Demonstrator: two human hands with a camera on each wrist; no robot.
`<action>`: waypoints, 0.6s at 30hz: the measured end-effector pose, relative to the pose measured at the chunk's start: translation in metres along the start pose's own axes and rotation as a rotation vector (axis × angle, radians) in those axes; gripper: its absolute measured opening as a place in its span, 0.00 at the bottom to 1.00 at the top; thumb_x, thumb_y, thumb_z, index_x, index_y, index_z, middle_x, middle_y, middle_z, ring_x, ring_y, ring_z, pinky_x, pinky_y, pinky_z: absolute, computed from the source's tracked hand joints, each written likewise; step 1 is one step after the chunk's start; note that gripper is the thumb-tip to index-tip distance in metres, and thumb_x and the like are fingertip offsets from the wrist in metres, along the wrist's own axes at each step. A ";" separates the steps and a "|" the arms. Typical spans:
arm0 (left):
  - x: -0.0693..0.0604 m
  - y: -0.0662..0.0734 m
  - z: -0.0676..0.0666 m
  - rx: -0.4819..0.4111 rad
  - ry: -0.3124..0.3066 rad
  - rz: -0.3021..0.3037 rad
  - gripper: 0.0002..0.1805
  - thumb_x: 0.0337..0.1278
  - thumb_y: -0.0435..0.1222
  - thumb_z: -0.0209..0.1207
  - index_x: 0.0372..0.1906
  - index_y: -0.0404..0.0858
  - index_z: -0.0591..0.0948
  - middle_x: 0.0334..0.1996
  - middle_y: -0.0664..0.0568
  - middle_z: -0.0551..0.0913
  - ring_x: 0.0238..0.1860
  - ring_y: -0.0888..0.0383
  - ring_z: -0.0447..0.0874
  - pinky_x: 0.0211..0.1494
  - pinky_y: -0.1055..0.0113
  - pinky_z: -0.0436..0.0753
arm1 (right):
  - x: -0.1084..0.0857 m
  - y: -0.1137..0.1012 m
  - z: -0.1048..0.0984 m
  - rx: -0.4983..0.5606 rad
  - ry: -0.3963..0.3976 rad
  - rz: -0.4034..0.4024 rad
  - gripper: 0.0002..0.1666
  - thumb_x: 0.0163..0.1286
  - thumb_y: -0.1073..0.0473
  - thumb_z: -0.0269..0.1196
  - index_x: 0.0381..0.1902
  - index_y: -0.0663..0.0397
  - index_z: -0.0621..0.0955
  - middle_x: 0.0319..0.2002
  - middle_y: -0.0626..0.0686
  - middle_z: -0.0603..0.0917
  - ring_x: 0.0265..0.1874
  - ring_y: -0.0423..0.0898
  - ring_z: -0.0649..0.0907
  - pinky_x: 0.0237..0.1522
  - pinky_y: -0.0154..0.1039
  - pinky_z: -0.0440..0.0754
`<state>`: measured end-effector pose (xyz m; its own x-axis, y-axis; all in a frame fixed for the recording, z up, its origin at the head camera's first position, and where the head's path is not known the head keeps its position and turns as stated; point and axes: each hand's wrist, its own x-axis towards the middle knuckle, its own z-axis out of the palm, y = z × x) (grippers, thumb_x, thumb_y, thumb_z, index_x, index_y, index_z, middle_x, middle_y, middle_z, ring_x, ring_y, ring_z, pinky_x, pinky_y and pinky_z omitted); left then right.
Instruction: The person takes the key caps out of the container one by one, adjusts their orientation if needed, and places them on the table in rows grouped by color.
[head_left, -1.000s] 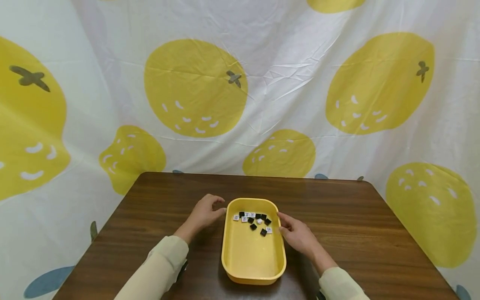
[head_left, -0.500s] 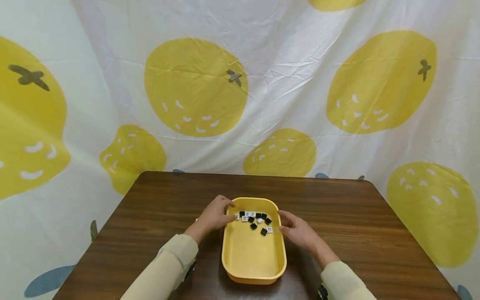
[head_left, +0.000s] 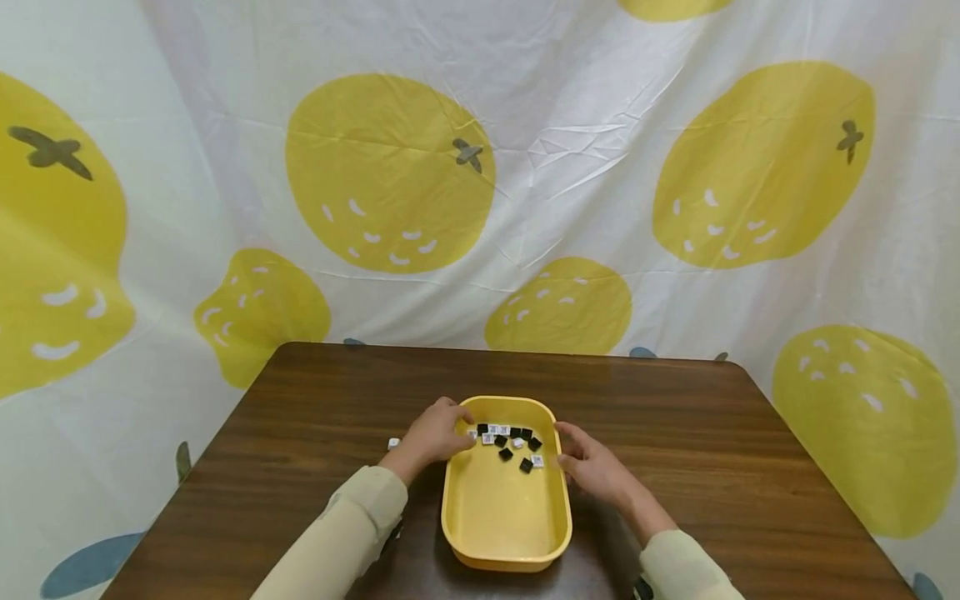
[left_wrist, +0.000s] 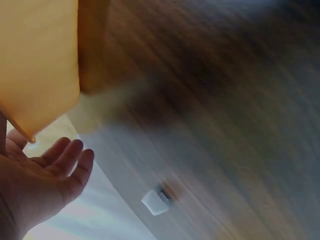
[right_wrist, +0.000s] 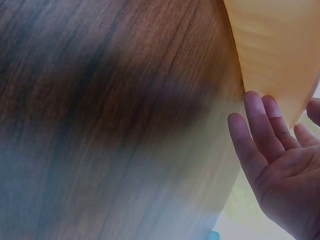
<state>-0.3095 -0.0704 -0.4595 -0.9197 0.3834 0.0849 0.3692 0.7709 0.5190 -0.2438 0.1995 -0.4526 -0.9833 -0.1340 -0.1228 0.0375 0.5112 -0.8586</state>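
A yellow tray (head_left: pixel 506 517) holds several black tiles (head_left: pixel 527 465) and white tiles (head_left: pixel 537 460), mostly toward its far end. My left hand (head_left: pixel 431 435) reaches over the tray's left rim, thumb and index finger apart beside a white tile at the left wall. In the left wrist view, the other fingers of that left hand (left_wrist: pixel 42 185) spread loosely outside the tray (left_wrist: pixel 37 55). My right hand (head_left: pixel 597 469) rests at the right rim with relaxed fingers. In the right wrist view, the fingertips of the right hand (right_wrist: pixel 280 150) lie against or close to the tray's outer wall (right_wrist: pixel 275 45).
A small white piece (head_left: pixel 393 443) lies on the brown wooden table (head_left: pixel 675 417), left of the tray; the left wrist view shows this white piece (left_wrist: pixel 155 202) with a dark side. Behind the table hangs a white cloth (head_left: pixel 555 192) with yellow fruit prints.
My left hand has moved right, from outside the tray to over its left rim, uncovering the small white piece on the table. The right hand and the tray have hardly moved.
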 end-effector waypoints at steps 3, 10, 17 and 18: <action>0.004 0.005 0.000 0.038 -0.012 -0.035 0.17 0.53 0.38 0.65 0.49 0.38 0.85 0.51 0.40 0.76 0.50 0.43 0.77 0.48 0.49 0.78 | -0.001 0.000 0.001 -0.005 0.003 -0.001 0.31 0.72 0.67 0.55 0.72 0.55 0.66 0.39 0.56 0.82 0.29 0.52 0.79 0.25 0.45 0.75; 0.013 0.017 0.009 0.164 -0.072 -0.173 0.19 0.56 0.36 0.62 0.54 0.43 0.85 0.49 0.43 0.78 0.50 0.44 0.76 0.45 0.48 0.78 | -0.002 0.002 0.002 0.005 -0.004 0.005 0.31 0.72 0.66 0.55 0.72 0.54 0.66 0.38 0.56 0.82 0.29 0.52 0.78 0.25 0.44 0.75; 0.017 0.023 0.011 0.297 -0.079 -0.219 0.04 0.60 0.39 0.63 0.35 0.47 0.87 0.40 0.46 0.76 0.44 0.46 0.75 0.48 0.47 0.76 | -0.001 0.002 0.000 0.007 -0.003 -0.017 0.31 0.73 0.67 0.55 0.72 0.55 0.66 0.36 0.56 0.82 0.28 0.52 0.78 0.24 0.45 0.75; 0.017 0.024 0.011 0.299 -0.080 -0.221 0.03 0.59 0.39 0.64 0.33 0.48 0.86 0.39 0.47 0.75 0.43 0.46 0.75 0.47 0.48 0.76 | -0.001 0.001 -0.001 0.008 -0.003 -0.019 0.31 0.72 0.67 0.55 0.72 0.55 0.66 0.36 0.56 0.82 0.28 0.52 0.78 0.24 0.45 0.75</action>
<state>-0.3150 -0.0404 -0.4549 -0.9726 0.2203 -0.0742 0.1964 0.9494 0.2451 -0.2427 0.2009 -0.4535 -0.9833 -0.1464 -0.1077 0.0201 0.5016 -0.8648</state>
